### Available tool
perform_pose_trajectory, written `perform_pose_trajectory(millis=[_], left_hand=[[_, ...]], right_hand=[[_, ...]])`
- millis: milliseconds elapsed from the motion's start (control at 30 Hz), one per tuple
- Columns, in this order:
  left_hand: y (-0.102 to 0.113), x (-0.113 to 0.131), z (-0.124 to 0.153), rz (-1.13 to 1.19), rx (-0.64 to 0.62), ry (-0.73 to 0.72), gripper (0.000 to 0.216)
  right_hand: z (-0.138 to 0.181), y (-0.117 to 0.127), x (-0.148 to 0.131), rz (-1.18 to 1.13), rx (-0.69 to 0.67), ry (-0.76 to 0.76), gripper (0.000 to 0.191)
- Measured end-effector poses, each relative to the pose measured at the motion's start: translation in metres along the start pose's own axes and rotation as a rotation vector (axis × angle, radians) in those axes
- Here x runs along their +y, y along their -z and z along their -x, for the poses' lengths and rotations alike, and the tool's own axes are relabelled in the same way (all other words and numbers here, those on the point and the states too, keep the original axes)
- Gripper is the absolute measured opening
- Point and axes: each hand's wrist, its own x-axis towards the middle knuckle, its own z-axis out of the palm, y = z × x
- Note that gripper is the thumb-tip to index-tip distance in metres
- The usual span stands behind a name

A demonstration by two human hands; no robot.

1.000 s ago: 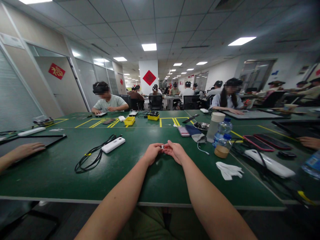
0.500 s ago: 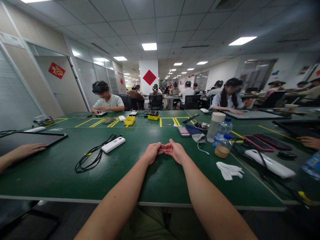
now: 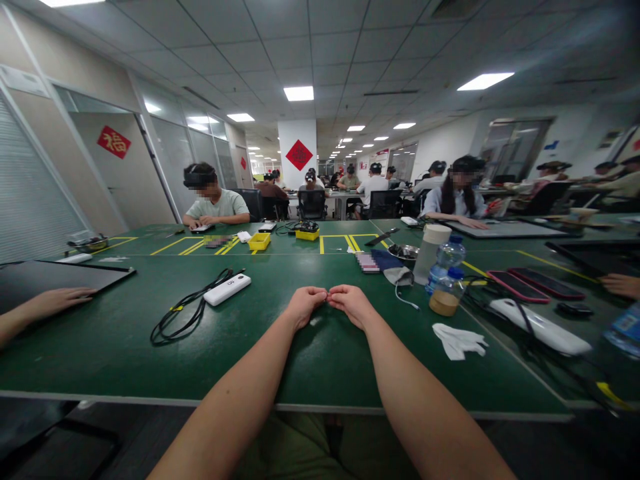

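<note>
My left hand (image 3: 306,303) and my right hand (image 3: 351,303) meet fingertip to fingertip over the green table (image 3: 125,347), both curled closed. Whatever they pinch between them is hidden by the fingers. A white power bank (image 3: 227,289) with a coiled black cable (image 3: 185,313) lies to the left of my left hand. A crumpled white cloth (image 3: 457,340) lies to the right of my right hand.
Bottles and a white cup (image 3: 431,253) stand at the right, with a small jar (image 3: 447,292) in front. Phones (image 3: 515,287) and a white device (image 3: 540,328) lie further right. Another person's hand (image 3: 55,300) rests on a dark tablet (image 3: 45,275) at left. Yellow trays (image 3: 259,241) and seated people are beyond.
My fingers have curled over the small metallic piece seen between them earlier, so it no longer shows. The tablet at left has shifted slightly.
</note>
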Motion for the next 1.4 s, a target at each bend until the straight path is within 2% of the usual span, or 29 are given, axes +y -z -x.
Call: perform_pose_trajectory(millis=[233,400,633,867,1100,1300,1400], left_hand=[[-0.0011,0.0051,0.0012,-0.244,0.111,-0.213,0.026],[-0.0006,0.0042,-0.0021,-0.122,0.129,-0.180,0.021],[-0.0010,-0.0001,-0.0030,-0.026,0.094,-0.143,0.021],[-0.0026,0.0018,-0.0009,-0.005,0.075,-0.085,0.024],[-0.0030,0.0016,-0.0001,0.015,0.066,-0.098,0.022],[-0.0024,0.0037,0.0005,0.024,0.095,-0.081,0.021],[-0.0029,0.0048,0.0014,0.032,0.092,-0.077,0.021]], right_hand=[[0.0006,-0.0012,-0.0015,0.080,0.028,0.084,0.021],[-0.0001,-0.0023,-0.0037,0.038,0.038,0.092,0.026],[0.0008,-0.0027,-0.0050,0.006,0.066,0.095,0.018],[-0.0012,-0.0008,-0.0033,0.134,0.109,0.162,0.017],[-0.0002,-0.0034,-0.0031,0.119,0.087,0.144,0.019],[0.0019,-0.0027,-0.0067,0.131,0.158,0.121,0.018],[0.0018,-0.0026,-0.0074,0.068,0.144,0.112,0.019]])
